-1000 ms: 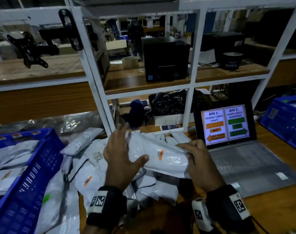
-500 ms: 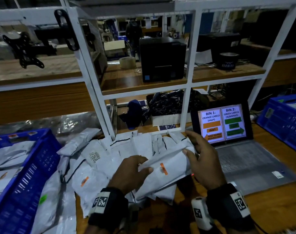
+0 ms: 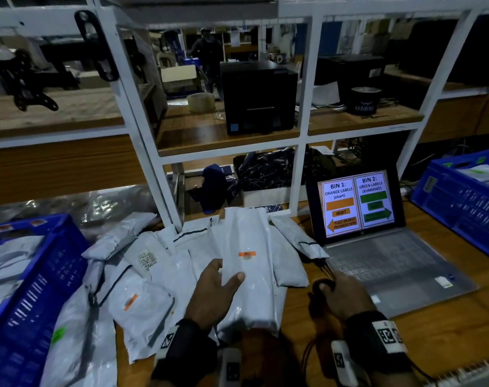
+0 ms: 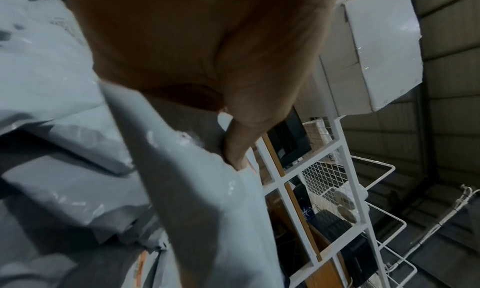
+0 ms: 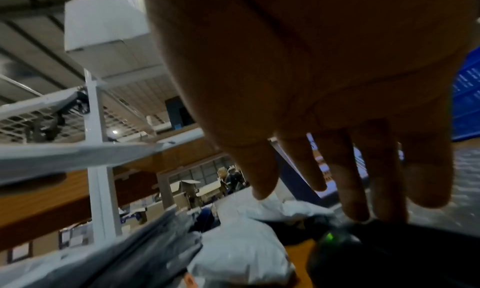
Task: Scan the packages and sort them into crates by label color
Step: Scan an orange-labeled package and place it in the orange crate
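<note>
My left hand (image 3: 224, 277) grips a long white package (image 3: 250, 291) near its lower end, thumb on top. The package stands lengthwise above the pile, its small orange label (image 3: 247, 254) facing up. In the left wrist view the thumb (image 4: 241, 145) presses into the white package (image 4: 207, 210). My right hand (image 3: 336, 292) is off the package and down on the table to its right, over a black scanner (image 3: 319, 286). In the right wrist view its fingers (image 5: 355, 190) hang straight, tips touching the black scanner (image 5: 350, 251), which shows a green light.
A pile of white packages (image 3: 142, 275) covers the table's left half. A blue crate (image 3: 28, 303) with packages stands at the left and another blue crate (image 3: 461, 202) at the right. An open laptop (image 3: 377, 261) shows bin 1 orange, bin 2 green. A white shelf frame (image 3: 301, 163) rises behind.
The right hand let go of the package and dropped onto the scanner. The left hand turned the package from crosswise to lengthwise, label up, and lowered it.
</note>
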Tool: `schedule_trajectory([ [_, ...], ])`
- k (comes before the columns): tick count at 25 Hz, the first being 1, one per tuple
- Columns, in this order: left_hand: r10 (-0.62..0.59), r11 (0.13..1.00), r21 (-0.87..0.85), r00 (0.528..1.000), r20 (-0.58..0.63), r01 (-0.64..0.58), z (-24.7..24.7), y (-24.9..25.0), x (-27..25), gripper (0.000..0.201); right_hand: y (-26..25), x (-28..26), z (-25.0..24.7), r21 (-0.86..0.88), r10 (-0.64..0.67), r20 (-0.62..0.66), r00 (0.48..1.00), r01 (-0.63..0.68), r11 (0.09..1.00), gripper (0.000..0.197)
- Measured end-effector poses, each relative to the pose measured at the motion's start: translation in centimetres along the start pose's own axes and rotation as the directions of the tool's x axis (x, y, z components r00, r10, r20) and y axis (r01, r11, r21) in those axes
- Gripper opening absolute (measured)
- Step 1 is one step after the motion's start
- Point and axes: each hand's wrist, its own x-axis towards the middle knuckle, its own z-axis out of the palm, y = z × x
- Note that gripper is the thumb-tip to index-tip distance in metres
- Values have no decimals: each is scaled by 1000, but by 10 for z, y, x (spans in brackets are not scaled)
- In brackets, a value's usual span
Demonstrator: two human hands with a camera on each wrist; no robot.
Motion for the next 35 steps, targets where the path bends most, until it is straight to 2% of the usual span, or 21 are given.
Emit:
schedule_trajectory([
  [4,10,990,-141,999,-37,-15,11,-5,-5,24,7,0,12,-75,11,-56,998,-15,997,25],
  [7,5,974,-227,996,-84,-24,14,-7,-5,21,9,-2,11,-154,139,-20,990,-140,978,23],
  [10,3,969,-244,991,-132,-35,16,-9,-2,22,16,-3,15,-98,187,8,982,-185,978,14],
  [14,-6,973,-229,985,-174,-34,20,-19,2,25,26,-3,7,183,101,129,986,-124,975,15],
  [17,19,981,-185,976,-215,-59,25,-24,5,21,8,-8,-18,399,-11,95,995,-28,917,22],
  [20,47,987,-139,964,-262,-86,31,-25,8,19,-30,-28,-41,615,-132,110,985,36,788,33],
  [22,40,990,-115,957,-288,-76,36,-24,8,23,-56,-47,-48,734,-195,185,963,-4,679,37],
  [28,7,996,-86,937,-350,-39,39,-23,9,6,-101,-86,-38,804,-286,343,895,-122,582,35],
  [31,23,999,-35,929,-369,-39,39,-25,9,20,-110,-92,-30,811,-298,346,890,-123,572,35],
  [35,25,998,-47,927,-374,-46,38,-24,7,28,-116,-96,-29,804,-293,345,892,-120,582,36],
])
